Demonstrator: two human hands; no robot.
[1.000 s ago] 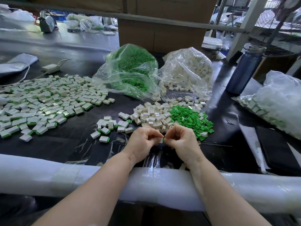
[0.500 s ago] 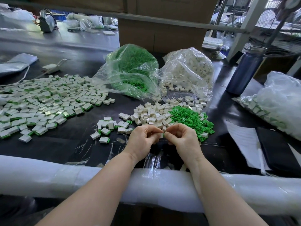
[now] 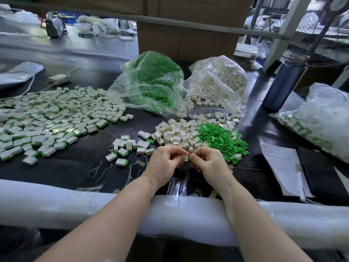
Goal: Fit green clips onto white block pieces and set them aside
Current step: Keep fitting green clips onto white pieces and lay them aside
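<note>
In the middle of the frame, a white block (image 3: pixel 186 158) is being pinched by the left hand (image 3: pixel 166 163), while a green clip (image 3: pixel 189 157), barely seen, is being pressed onto its right side by the right hand (image 3: pixel 209 163).

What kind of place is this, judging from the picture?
Probably a small factory assembly bench: bulk bags of green clips and white blocks, a big spread of finished pieces, cardboard cartons behind.

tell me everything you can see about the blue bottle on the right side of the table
The blue bottle stands upright on the dark table, at the far right, behind a white plastic bag and right of the bag of white blocks. Its body is dark blue and looks like metal with a dull sheen; the top is a clear or silvery cap. Neither hand touches it. Its base is partly hidden by the white bag's edge.
</note>
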